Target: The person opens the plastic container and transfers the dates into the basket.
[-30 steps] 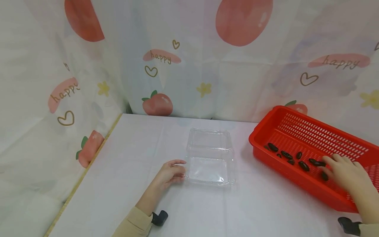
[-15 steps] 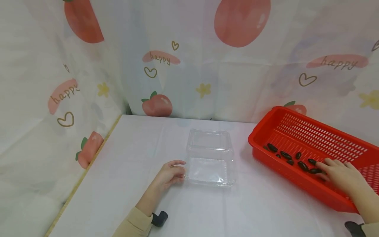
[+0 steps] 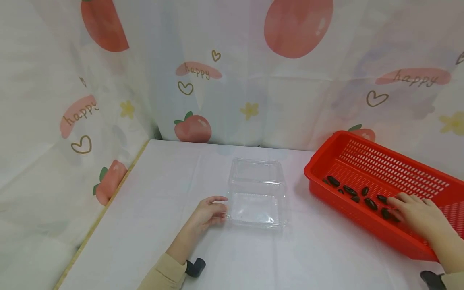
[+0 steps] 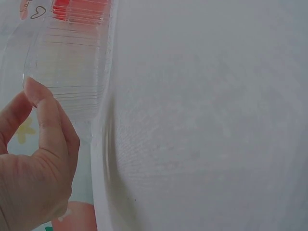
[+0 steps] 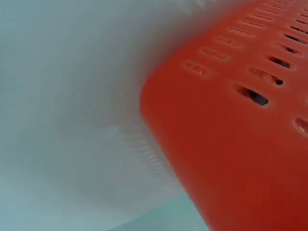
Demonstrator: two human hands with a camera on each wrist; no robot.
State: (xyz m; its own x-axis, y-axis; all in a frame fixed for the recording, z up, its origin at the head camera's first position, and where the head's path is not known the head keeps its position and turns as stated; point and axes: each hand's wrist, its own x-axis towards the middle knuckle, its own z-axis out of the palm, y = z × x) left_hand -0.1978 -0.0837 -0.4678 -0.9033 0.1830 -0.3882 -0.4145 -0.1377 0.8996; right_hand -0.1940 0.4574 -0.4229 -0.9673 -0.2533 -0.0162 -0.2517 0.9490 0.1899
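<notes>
A clear plastic clamshell box (image 3: 255, 207) lies with its lid raised back on the white table. At its left edge is my left hand (image 3: 207, 213); in the left wrist view, thumb and fingertip meet on the box's rim. Inside a red slotted basket (image 3: 362, 231) at the right, several dark, glossy, elongated oval pieces (image 3: 370, 204) lie scattered. My right hand (image 3: 422, 215) reaches in over them, fingers bent down, fingertips at a dark piece (image 3: 386, 213). Its fingers partly cover another piece, so any hold is hidden. The right wrist view shows just the basket's outer wall (image 5: 207, 144).
A white curtain (image 3: 297, 104) printed with peaches and lettering hangs behind the table and along its left side. The table's left edge (image 3: 101, 215) has a yellowish strip. White tabletop (image 3: 311, 249) lies between box and basket.
My right hand has shifted slightly left within the basket. Dark pieces under its fingertips have moved and turned. My left hand and the clamshell box have stayed in place.
</notes>
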